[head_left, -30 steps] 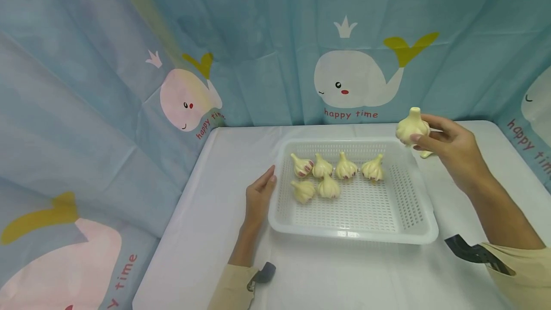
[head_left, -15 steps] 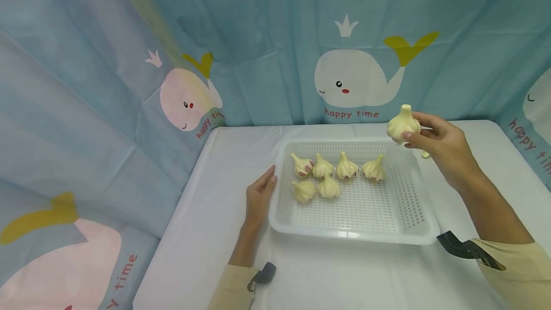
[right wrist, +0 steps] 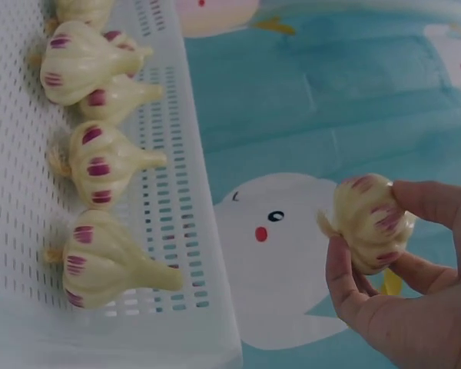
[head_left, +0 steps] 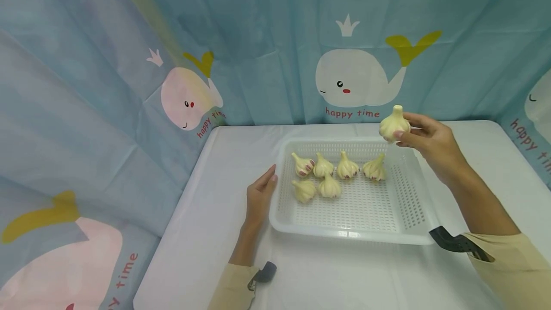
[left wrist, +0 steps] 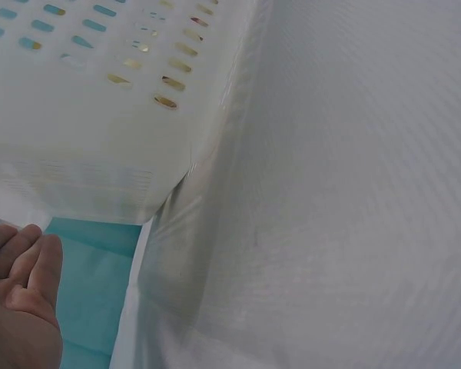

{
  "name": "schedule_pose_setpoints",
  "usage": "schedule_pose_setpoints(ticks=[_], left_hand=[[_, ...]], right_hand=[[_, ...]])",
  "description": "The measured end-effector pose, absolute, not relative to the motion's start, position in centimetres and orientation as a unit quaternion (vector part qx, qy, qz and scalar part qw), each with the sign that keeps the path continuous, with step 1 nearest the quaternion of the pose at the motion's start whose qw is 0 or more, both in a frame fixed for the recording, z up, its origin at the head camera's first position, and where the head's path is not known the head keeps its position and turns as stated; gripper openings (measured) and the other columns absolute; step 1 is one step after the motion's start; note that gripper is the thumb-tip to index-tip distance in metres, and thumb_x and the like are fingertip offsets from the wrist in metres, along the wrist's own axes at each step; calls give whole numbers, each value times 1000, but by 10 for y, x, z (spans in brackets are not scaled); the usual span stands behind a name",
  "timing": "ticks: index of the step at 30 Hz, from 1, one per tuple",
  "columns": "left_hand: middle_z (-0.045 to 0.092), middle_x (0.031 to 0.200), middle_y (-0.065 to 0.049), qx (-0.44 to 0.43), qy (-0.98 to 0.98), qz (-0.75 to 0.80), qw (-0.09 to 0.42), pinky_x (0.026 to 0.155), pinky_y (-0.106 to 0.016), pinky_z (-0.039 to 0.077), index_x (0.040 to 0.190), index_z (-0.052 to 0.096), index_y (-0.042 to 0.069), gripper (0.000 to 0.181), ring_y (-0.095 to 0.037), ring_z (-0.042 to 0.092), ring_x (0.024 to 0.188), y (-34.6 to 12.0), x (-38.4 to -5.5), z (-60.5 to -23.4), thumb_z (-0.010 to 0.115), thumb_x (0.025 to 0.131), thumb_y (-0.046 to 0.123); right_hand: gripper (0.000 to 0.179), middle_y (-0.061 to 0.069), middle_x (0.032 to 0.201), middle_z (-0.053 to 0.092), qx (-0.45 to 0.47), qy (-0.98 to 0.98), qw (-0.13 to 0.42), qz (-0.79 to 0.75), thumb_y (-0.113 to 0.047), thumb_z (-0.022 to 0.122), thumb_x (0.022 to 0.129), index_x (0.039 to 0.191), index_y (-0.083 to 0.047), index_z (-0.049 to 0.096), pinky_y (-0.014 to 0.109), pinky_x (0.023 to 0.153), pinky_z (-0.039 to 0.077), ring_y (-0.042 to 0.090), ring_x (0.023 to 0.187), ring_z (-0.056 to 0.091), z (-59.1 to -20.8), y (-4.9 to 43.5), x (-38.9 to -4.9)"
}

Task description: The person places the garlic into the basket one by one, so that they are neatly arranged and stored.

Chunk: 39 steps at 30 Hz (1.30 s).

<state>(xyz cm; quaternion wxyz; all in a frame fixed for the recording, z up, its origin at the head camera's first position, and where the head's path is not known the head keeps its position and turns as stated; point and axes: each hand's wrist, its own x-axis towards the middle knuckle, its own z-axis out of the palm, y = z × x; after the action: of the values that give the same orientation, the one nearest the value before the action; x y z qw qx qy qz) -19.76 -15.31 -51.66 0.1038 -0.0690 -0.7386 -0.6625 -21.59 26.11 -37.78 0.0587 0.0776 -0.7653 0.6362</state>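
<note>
My right hand [head_left: 430, 142] pinches a garlic bulb [head_left: 394, 125] between thumb and fingers, its stem upward, above the back right corner of a white perforated basket [head_left: 348, 234]. In the right wrist view, purple streaks show on the held bulb. Several more garlic bulbs lie in the basket, among them a back right bulb [head_left: 374, 168] and a front left bulb [head_left: 304, 191]. My left hand [head_left: 259, 195] is at the basket's left rim, fingers fairly straight. The left wrist view shows those fingers [left wrist: 44, 265] close to the basket wall; whether they touch it I cannot tell.
The basket stands on a table with a white cloth [head_left: 206, 204]. A blue curtain [head_left: 267, 37] printed with whales hangs behind the table and along its left side. The basket's right half has fewer bulbs.
My right hand has moved left with the garlic bulb, from beyond the basket's back right corner to above its rim. The left hand and the bulbs in the basket stay put.
</note>
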Motion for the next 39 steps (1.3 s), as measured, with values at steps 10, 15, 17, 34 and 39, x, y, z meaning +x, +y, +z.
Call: schedule_pose_setpoints(ticks=[10, 15, 17, 34, 39], left_hand=[[58, 154, -3, -63, -736, -667, 94, 110, -27, 54, 147, 62, 9, 43, -21, 54, 144, -153, -196, -516, 63, 109, 29], [57, 155, -6, -66, -731, -673, 94, 111, -29, 53, 147, 61, 8, 43, -23, 53, 146, -152, -196, -516, 62, 110, 27], [57, 155, -7, -69, -730, -673, 95, 111, -29, 53, 148, 61, 7, 43, -24, 53, 146, -153, -196, -516, 62, 110, 27], [59, 154, -5, -78, -736, -664, 104, 109, -28, 54, 147, 62, 8, 45, -22, 56, 143, -154, -197, -518, 64, 109, 32], [59, 154, -3, -78, -733, -668, 100, 108, -28, 55, 147, 62, 10, 46, -21, 56, 143, -154, -197, -520, 64, 108, 33]], right_hand=[[65, -13, 133, 58, 58, -801, 13, 596, -22, 72, 104, 160, -5, 44, 7, 93, 50, -5, 111, 65, -382, 257, -226], [64, -16, 135, 60, 53, -811, -15, 583, -25, 75, 102, 158, -7, 48, 9, 94, 47, -5, 112, 65, -385, 255, -232], [64, -20, 130, 64, 53, -811, -23, 582, -26, 76, 101, 156, -8, 50, 10, 94, 48, -4, 112, 65, -385, 254, -234], [71, 4, 146, 60, 54, -825, -96, 554, -34, 80, 97, 156, -9, 49, 51, 122, 39, 5, 121, 59, -387, 244, -249], [77, 18, 159, 49, 60, -832, -121, 538, -34, 79, 98, 159, -5, 44, 59, 124, 37, 29, 141, 52, -388, 241, -254]])
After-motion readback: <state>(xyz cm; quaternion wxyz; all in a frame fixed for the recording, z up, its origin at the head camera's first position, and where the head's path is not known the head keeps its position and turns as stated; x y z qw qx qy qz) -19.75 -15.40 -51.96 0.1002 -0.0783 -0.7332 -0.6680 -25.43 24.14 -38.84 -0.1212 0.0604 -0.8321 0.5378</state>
